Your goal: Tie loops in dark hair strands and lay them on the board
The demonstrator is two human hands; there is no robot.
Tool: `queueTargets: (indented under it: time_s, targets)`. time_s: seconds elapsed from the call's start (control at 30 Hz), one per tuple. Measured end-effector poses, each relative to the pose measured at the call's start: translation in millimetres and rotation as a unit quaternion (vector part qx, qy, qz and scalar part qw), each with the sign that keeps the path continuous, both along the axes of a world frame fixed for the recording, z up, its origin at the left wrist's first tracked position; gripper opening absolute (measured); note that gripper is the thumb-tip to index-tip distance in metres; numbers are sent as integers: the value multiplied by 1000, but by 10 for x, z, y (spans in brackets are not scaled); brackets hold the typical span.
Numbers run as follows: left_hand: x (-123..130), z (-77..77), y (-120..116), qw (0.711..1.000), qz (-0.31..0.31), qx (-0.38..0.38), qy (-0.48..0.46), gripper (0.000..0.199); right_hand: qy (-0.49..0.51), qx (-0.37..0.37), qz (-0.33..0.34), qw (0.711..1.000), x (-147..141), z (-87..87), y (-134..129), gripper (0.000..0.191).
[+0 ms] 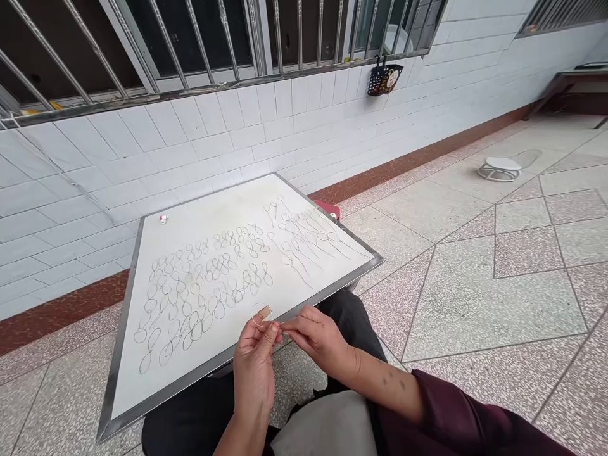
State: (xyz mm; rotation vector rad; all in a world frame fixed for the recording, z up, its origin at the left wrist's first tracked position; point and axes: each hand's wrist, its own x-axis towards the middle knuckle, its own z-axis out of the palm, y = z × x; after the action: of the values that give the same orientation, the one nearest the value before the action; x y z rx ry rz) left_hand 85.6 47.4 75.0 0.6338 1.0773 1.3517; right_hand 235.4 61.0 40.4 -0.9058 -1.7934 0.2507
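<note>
Both my hands meet just past the near edge of a white table point(213, 209). A thin wire loop point(253, 316) is pinched by my left hand point(256, 354), which has tape round one fingertip. The fingers of my right hand point(316, 332) are pressed together close against the left fingertips, at the loop's lower right; the wire between them is too fine to follow. Rows of wire figure-eights point(192, 329) lie on the left and middle of the table. Single-looped wires with long straight tails point(308, 234) lie on the right.
A small red and white object point(164, 219) sits at the table's far left. The table has a grey metal rim point(332, 288). Beyond are a white tiled wall point(270, 120), barred windows and a hanging basket point(384, 79). A low white stool point(500, 168) stands on the floor to the right.
</note>
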Motion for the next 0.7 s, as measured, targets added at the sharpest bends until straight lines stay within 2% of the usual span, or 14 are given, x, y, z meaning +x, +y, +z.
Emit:
queueTargets:
  time_s: [0.3, 0.53, 0.7]
  targets:
    - [-1, -28, 49, 999, 17, 18, 30, 44, 37, -74, 22, 996, -28, -67, 33, 13]
    - [5, -35, 113, 997, 45, 43, 44, 42, 54, -97, 30, 993, -61, -131, 75, 13]
    - [-7, -22, 125, 992, 64, 59, 92, 42, 36, -111, 20, 993, -51, -173, 68, 13]
